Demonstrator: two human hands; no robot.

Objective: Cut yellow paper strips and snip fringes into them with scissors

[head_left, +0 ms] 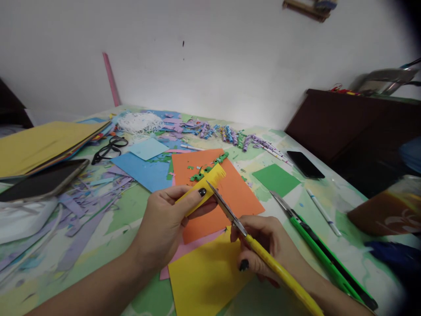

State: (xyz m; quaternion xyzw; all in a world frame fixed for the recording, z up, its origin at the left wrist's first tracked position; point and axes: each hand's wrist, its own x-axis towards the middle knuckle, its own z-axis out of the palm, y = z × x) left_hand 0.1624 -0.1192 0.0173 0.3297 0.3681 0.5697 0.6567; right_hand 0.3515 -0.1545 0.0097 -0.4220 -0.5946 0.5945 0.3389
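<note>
My left hand (pixel 167 219) pinches a folded strip of yellow paper (pixel 213 175) whose far end is cut into a fringe. In my right hand (pixel 263 241) is a pair of scissors (pixel 226 208) with yellow handles, the blade tips at the strip's edge just past my left thumb. Under my hands lie an orange sheet (pixel 237 188), a yellow sheet (pixel 204 276) and part of a pink sheet (pixel 164 273). Curled green paper pieces (pixel 199 176) rest on the orange sheet, partly behind the strip.
A green utility knife (pixel 325 254) with its blade out lies at right, near a thin white stick (pixel 324 213), a green paper square (pixel 276 180) and a phone (pixel 305 164). Purple scraps (pixel 79 219), glasses (pixel 110 149) and white string (pixel 140 123) are at left.
</note>
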